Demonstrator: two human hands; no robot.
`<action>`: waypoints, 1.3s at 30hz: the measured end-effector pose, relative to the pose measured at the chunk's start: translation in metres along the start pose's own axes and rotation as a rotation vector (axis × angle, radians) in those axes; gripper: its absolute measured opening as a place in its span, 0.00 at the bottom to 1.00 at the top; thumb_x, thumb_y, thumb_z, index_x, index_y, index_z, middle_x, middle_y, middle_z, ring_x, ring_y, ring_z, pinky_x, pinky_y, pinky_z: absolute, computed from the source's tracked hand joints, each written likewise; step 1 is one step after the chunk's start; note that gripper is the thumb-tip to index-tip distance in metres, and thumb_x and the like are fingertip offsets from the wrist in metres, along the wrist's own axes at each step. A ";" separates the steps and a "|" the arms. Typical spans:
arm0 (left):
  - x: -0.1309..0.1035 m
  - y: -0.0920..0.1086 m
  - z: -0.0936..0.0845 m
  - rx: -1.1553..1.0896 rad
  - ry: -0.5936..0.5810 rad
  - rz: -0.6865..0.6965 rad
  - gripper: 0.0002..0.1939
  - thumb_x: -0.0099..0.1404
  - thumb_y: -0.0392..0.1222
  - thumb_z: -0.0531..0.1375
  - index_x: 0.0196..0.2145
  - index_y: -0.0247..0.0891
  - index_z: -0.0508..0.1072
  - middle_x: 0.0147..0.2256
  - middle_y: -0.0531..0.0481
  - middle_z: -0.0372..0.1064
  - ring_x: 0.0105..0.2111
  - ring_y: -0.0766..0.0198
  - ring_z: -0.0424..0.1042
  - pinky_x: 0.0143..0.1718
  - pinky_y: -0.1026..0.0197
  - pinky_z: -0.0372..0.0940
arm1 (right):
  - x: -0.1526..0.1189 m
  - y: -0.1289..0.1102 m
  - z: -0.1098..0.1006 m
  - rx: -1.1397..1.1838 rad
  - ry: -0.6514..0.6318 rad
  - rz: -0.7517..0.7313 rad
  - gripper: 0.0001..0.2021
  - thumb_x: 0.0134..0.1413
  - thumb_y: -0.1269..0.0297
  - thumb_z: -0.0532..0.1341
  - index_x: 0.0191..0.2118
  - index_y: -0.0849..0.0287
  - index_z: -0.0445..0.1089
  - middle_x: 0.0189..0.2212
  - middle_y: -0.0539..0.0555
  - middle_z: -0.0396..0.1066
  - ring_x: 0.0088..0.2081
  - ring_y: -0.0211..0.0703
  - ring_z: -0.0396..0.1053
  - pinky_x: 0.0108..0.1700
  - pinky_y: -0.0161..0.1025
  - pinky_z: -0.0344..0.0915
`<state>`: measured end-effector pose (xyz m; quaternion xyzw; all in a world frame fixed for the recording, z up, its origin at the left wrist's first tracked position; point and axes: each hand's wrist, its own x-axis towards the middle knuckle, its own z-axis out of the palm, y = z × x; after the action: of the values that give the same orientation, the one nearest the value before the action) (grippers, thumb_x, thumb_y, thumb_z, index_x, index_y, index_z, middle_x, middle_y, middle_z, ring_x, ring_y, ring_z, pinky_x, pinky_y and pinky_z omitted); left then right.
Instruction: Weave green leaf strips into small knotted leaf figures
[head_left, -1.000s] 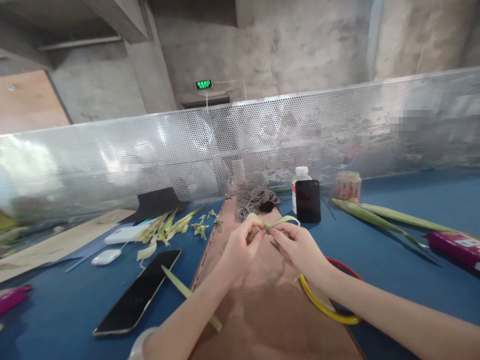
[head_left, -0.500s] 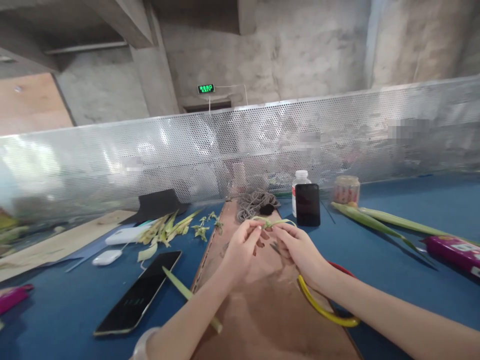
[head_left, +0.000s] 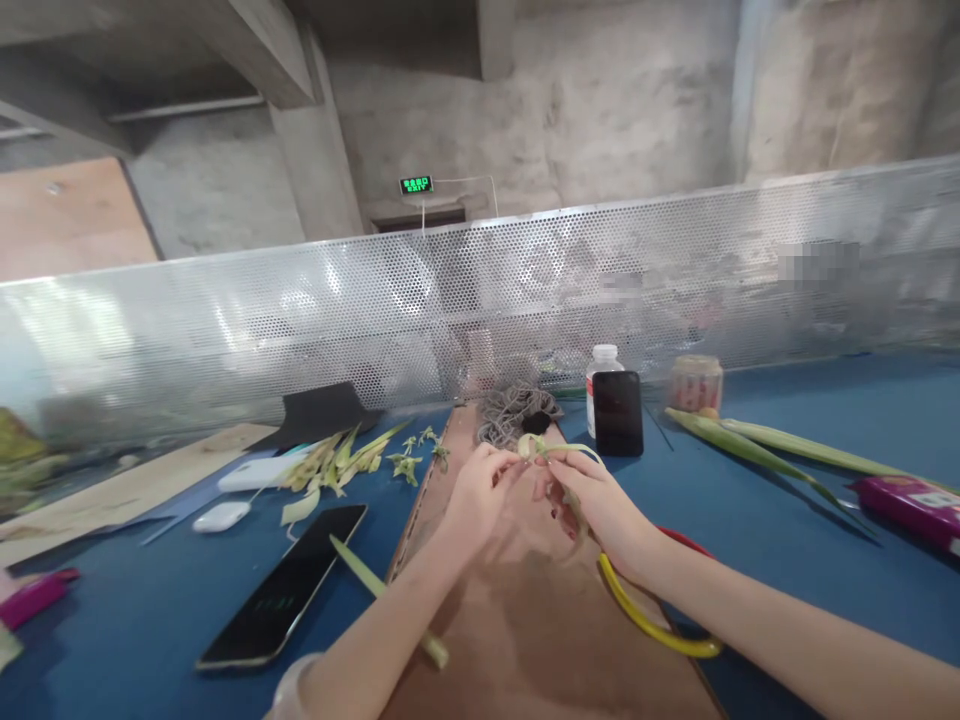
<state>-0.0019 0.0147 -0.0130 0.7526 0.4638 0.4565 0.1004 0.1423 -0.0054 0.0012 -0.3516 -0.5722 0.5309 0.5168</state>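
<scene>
Along the far edge of the blue tabletop (head_left: 810, 560) stands a perforated metal screen (head_left: 525, 290). A brown board (head_left: 510, 620) runs lengthwise from near it; the board's surface shows between the forearms, its left edge beside the left forearm, its right edge passing partly beneath the right.

The left hand (head_left: 480, 500) and right hand (head_left: 596, 495) come in from the near corners and converge above the board's far half, fingers bent, fingertips close together. A phone (head_left: 289, 590) lies off the board's left edge, well apart from the left hand. A yellow-and-red ring (head_left: 646, 625) lies at the board's right edge, by the right wrist. Grey yarn (head_left: 517, 412) sits at the far end, just beyond the fingertips.

The pale green strip (head_left: 534, 447) is between the hands, its long axis crosswise, its free length arching rightward over the right hand. The right fingertips pinch it; the left ones are at its left end, grip uncertain.
</scene>
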 end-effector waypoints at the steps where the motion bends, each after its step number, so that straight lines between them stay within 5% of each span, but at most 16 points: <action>1: 0.000 -0.001 -0.001 0.026 -0.030 0.011 0.12 0.61 0.42 0.50 0.32 0.38 0.72 0.28 0.50 0.62 0.29 0.64 0.64 0.32 0.63 0.59 | 0.000 0.001 0.000 -0.002 -0.006 -0.008 0.07 0.49 0.64 0.52 0.26 0.59 0.63 0.19 0.48 0.61 0.18 0.32 0.57 0.13 0.27 0.52; 6: 0.001 -0.003 -0.003 0.082 -0.061 0.038 0.10 0.59 0.40 0.51 0.30 0.36 0.72 0.28 0.50 0.64 0.29 0.63 0.64 0.32 0.63 0.57 | 0.004 0.002 -0.004 -0.013 -0.009 -0.046 0.09 0.50 0.64 0.51 0.24 0.59 0.64 0.22 0.50 0.64 0.18 0.32 0.56 0.15 0.29 0.54; 13: 0.007 -0.004 -0.005 -0.115 -0.105 -0.063 0.07 0.57 0.41 0.53 0.27 0.36 0.68 0.23 0.53 0.64 0.24 0.66 0.63 0.26 0.65 0.57 | 0.011 0.008 -0.008 -0.047 0.045 -0.021 0.05 0.49 0.67 0.52 0.30 0.60 0.64 0.25 0.51 0.69 0.24 0.34 0.60 0.25 0.31 0.58; 17: 0.008 0.000 -0.005 -0.468 -0.166 -0.237 0.08 0.57 0.43 0.54 0.27 0.36 0.65 0.18 0.56 0.60 0.17 0.69 0.61 0.20 0.65 0.60 | 0.013 0.010 -0.009 -0.090 0.052 -0.017 0.05 0.50 0.67 0.53 0.32 0.61 0.64 0.28 0.52 0.70 0.29 0.35 0.63 0.31 0.32 0.59; 23: 0.002 0.009 -0.003 -0.918 -0.228 -0.421 0.08 0.53 0.39 0.60 0.29 0.32 0.65 0.24 0.50 0.67 0.24 0.67 0.68 0.30 0.61 0.66 | 0.012 0.010 -0.007 -0.109 0.049 -0.016 0.06 0.48 0.66 0.53 0.29 0.61 0.65 0.26 0.51 0.68 0.29 0.38 0.65 0.34 0.36 0.61; 29: 0.000 0.011 -0.003 -0.911 -0.216 -0.401 0.09 0.53 0.37 0.61 0.32 0.31 0.67 0.28 0.49 0.67 0.27 0.67 0.69 0.35 0.59 0.67 | 0.010 0.007 -0.008 -0.202 -0.020 -0.080 0.09 0.47 0.64 0.55 0.31 0.62 0.69 0.33 0.54 0.69 0.37 0.42 0.65 0.41 0.39 0.60; 39: -0.002 0.010 0.000 -0.831 -0.228 -0.380 0.11 0.50 0.40 0.63 0.30 0.33 0.67 0.28 0.51 0.66 0.27 0.66 0.70 0.36 0.55 0.67 | 0.010 0.004 -0.011 -0.308 0.043 -0.127 0.05 0.43 0.67 0.58 0.27 0.61 0.70 0.30 0.52 0.69 0.34 0.40 0.66 0.37 0.34 0.61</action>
<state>0.0037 0.0076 -0.0081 0.5956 0.3576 0.4915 0.5252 0.1507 0.0072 -0.0012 -0.4008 -0.6569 0.3955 0.5014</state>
